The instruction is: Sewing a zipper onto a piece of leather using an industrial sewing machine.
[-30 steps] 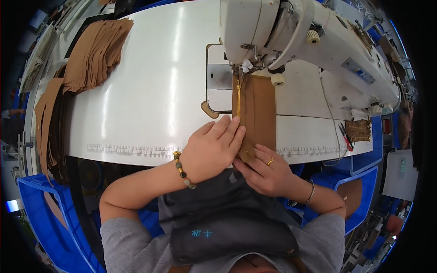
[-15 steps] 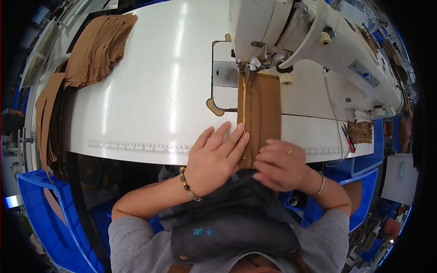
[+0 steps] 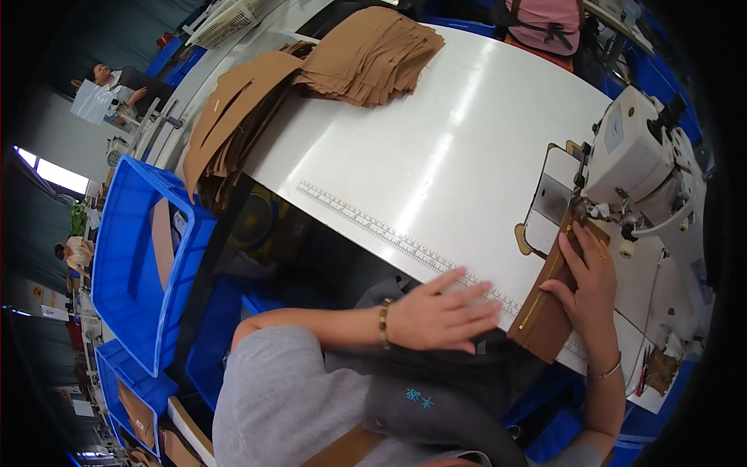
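Two hands are at the near edge of the white surface (image 3: 405,163). The right hand (image 3: 585,276) lies flat, fingers spread, on a long brown leather strip (image 3: 554,300) that carries a thin gold line, likely a zipper, along its length. The far end of the strip sits under the needle of the white sewing machine (image 3: 642,167), while the near end hangs over the surface edge toward the person's lap. The left hand (image 3: 443,315) is open with fingers extended, holding nothing, hovering just over the ruler markings (image 3: 389,232) printed along the edge, a little apart from the strip. It looks blurred, so whether it touches the surface cannot be told.

Judging from how it lies, most of the strip is on the near side of the needle, so the seam appears to be near its start with nearly the whole length left to stitch.

Farther off, a fanned stack of brown cut pieces (image 3: 369,54) rests at the far corner, and a second pile (image 3: 233,117) droops over the left edge above a blue bin (image 3: 128,257). Nothing lies between the hands and the machine. A dark bag (image 3: 436,397) on the lap crowds the strip's hanging end.
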Demonstrator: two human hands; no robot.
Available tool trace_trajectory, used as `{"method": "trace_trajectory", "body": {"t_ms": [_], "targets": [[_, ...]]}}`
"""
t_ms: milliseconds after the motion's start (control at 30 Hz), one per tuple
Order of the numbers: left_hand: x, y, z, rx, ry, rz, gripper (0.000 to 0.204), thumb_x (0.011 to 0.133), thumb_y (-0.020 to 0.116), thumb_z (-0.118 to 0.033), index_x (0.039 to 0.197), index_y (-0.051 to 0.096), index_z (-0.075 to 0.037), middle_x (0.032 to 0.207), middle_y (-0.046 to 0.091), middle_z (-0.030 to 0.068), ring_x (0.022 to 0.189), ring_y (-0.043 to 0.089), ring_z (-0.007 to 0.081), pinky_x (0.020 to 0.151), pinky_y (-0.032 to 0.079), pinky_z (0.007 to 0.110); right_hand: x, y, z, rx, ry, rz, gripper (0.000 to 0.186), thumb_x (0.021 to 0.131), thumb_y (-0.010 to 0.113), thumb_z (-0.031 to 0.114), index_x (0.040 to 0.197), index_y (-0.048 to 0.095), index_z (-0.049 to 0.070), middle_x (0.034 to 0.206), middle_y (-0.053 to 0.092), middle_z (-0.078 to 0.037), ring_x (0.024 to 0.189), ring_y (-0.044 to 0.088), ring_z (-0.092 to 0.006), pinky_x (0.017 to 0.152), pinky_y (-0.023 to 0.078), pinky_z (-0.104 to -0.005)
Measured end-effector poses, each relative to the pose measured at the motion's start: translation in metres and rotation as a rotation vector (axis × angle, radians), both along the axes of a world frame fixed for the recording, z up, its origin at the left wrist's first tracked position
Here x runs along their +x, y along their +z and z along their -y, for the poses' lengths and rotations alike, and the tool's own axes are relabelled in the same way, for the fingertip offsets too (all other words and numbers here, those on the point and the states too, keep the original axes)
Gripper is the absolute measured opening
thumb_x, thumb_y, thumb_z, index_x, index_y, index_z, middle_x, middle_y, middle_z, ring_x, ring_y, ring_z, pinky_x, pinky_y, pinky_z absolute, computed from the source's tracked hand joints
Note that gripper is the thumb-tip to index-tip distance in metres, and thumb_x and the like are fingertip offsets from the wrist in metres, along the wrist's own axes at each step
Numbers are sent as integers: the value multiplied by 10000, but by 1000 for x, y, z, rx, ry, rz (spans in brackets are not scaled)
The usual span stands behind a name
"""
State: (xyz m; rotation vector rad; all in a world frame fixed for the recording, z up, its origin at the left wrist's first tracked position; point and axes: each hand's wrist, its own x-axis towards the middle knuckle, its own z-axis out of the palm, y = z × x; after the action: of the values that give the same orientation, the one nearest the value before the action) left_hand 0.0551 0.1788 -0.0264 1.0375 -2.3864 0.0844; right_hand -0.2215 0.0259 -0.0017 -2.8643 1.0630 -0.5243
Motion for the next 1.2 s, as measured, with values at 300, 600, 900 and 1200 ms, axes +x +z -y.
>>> {"method": "trace_trajectory", "body": {"t_ms": [300, 600, 900, 1200], "targets": [[316, 94, 33, -197, 1359, 524, 385, 988, 649, -359, 1291, 695, -125, 1315, 693, 121, 1215, 637, 355, 973, 529, 465, -2, 0, -1, 4, -10, -32, 818, 772, 746, 583, 1413, 625, 89, 1520, 535, -174, 1378, 515, -379, 1179, 343, -565], [294, 191, 39, -129, 1178, 278, 229, 1046, 548, -208, 1036, 686, -26, 763, 633, 235, 721, 615, 435, 657, 474, 473, -3, 1, 0, -24, -3, -23, 818, 773, 747, 625, 1390, 642, 98, 1519, 540, -168, 1392, 517, -361, 1082, 406, -517], [42, 141, 57, 756, 163, 26, 647, 911, 596, -14, 1536, 425, -18, 732, 658, 185, 649, 667, 388, 621, 527, 465, -6, -5, -1, -30, 5, 22, 839, 789, 705, 701, 1349, 669, 77, 1474, 568, -189, 1362, 533, -343, 1168, 356, -556], [-58, 89, 84, 1168, -345, -545, 573, 1030, 585, -83, 1560, 396, 25, 650, 553, 63, 612, 591, 113, 607, 473, 296, -9, -15, 4, 35, 7, 41, 520, 799, 751, 368, 1242, 696, 101, 1314, 670, -127, 1272, 597, -323, 1104, 415, -531]]}}
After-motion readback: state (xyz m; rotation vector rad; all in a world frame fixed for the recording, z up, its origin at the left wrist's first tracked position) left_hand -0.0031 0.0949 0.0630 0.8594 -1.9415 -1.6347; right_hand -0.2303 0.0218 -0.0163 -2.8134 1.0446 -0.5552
